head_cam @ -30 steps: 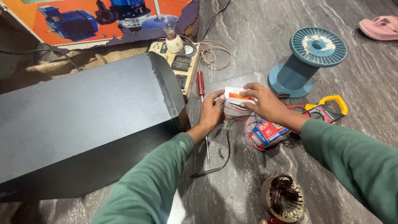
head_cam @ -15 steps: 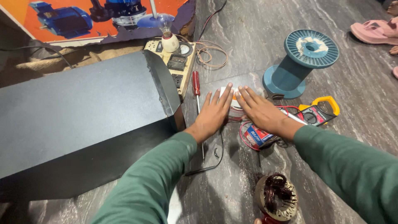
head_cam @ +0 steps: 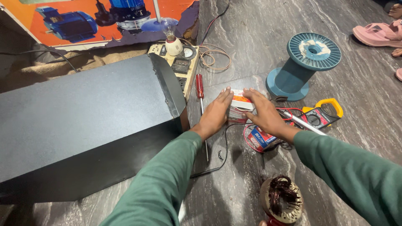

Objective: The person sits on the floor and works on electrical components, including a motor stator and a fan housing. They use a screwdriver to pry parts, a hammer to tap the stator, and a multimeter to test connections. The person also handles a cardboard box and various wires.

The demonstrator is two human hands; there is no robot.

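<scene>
As it lies flat | small box | between left hand, right hand

The floor is grey stone with pale, wavy veins and a thin joint line between the slabs. A large dark metal box lies on it at the left. Behind it leans an orange poster showing blue motors. The light is soft and even.

Teal spool, red-handled screwdriver, yellow-and-black clamp meter, white-and-orange small box, green sleeves, grey-veined floor.
</scene>
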